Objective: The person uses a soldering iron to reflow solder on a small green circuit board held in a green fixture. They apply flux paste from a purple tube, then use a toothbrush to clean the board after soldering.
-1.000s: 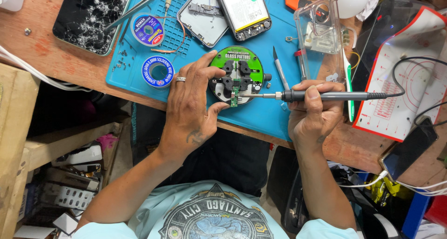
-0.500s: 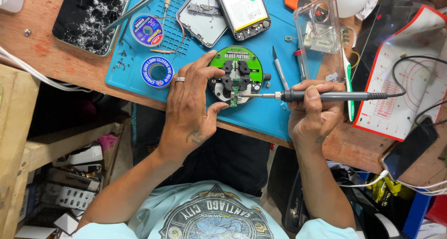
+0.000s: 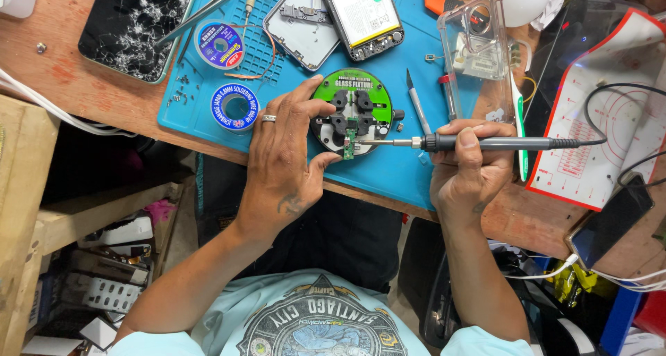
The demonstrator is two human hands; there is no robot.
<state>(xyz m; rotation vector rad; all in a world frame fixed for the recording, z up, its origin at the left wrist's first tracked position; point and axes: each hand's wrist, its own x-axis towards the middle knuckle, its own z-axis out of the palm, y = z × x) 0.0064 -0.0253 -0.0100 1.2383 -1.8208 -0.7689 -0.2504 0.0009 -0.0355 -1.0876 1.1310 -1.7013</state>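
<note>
At the centre of the blue mat (image 3: 388,175), my left hand (image 3: 284,155) braces the round green fixture (image 3: 355,109), fingers spread on its rim. At three o'clock, my right hand (image 3: 466,163) pinches the soldering iron (image 3: 479,144); I'd keep its tip flat and steady on the small green board (image 3: 348,146).

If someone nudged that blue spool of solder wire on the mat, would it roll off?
Probably not: the solder spool lies flat on its flange on the blue mat, so it would likely slide. Stood on edge, its round rim could roll. It probably feels heavy for its size.
</note>
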